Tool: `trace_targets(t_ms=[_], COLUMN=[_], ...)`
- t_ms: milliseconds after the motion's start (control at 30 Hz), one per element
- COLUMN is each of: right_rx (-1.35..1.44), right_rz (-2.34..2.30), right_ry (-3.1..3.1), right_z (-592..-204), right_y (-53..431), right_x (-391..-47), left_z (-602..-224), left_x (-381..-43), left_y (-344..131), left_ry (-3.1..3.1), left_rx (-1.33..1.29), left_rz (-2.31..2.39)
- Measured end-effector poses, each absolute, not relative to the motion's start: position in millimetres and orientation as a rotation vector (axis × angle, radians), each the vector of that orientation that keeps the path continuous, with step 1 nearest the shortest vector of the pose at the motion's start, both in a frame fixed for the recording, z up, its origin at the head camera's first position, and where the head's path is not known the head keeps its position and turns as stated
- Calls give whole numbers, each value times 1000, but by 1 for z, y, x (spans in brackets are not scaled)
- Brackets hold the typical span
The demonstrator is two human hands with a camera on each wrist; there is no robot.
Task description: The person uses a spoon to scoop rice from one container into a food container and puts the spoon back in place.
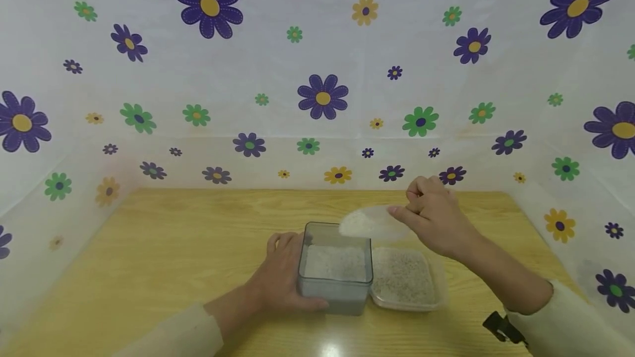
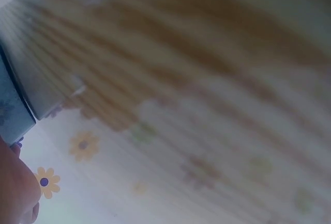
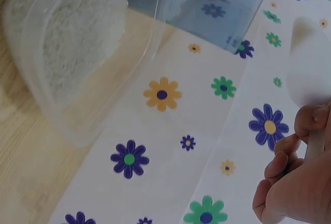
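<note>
My left hand [image 1: 279, 279] grips the left side of a blue-grey, see-through box [image 1: 333, 297], thumb along its front and fingers around the far side. White rice [image 1: 334, 263] lies inside the box. Above the box's right rim, my right hand [image 1: 440, 223] holds a whitish rice paddle [image 1: 374, 223] by its handle, with rice on its left part. The right wrist view shows the fingers curled about the paddle's [image 3: 309, 61] handle. Close against the box's right side stands a clear plastic tub [image 1: 439, 291] of rice. In the left wrist view only the box's corner [image 2: 18, 105] shows.
The containers stand on a wood-grain table [image 1: 198, 236]. A white flower-printed sheet [image 1: 278, 59] rises behind the table and along both sides. A black clip [image 1: 503, 328] hangs by my right sleeve.
</note>
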State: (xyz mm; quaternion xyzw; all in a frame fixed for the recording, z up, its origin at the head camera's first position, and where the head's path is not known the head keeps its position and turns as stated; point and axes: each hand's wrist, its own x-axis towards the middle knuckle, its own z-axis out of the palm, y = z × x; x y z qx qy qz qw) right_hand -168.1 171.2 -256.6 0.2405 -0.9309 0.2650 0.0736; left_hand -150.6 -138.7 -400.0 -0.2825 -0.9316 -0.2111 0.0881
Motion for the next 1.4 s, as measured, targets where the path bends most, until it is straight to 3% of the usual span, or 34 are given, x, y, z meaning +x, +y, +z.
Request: trace_targets(t_ms=[533, 867, 1400], right_rx=[598, 758, 1000], right_rz=[760, 398, -149], right_ry=[-2819, -2861, -2340], right_z=[-295, -325, -308], right_y=[229, 231, 232], right_x=[-164, -160, -171], left_z=[-400, -399, -399], left_x=[-152, -152, -151], left_y=[-138, -137, -138], left_ry=[-2744, -2752, -2798], left_rx=[-852, -851, -827], left_rz=[-607, -619, -645])
